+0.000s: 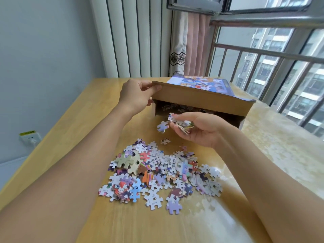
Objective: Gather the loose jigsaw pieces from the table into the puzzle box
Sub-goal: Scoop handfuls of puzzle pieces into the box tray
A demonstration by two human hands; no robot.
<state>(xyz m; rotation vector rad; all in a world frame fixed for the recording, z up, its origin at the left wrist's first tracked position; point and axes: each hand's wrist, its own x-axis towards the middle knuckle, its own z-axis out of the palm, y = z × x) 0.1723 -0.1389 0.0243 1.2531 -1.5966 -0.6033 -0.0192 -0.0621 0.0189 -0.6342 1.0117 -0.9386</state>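
Note:
The puzzle box (201, 99) lies on the wooden table (91, 123) with its brown flap lifted; several pieces show inside its dark opening. My left hand (136, 95) grips the flap's left corner and holds it up. Just in front of the opening, my right hand (198, 128) holds a handful of jigsaw pieces (177, 122) in curled fingers. One pale purple piece (162, 126) hangs blurred at the fingertips, and a single piece (165, 141) lies just below it. A large pile of loose pieces (157, 174) spreads over the table nearer to me.
A barred window (273, 67) runs along the table's right side, with a curtain (191, 44) at the far corner. On the left wall sits a socket with a plug (29, 137). Bright glare covers the table's right part.

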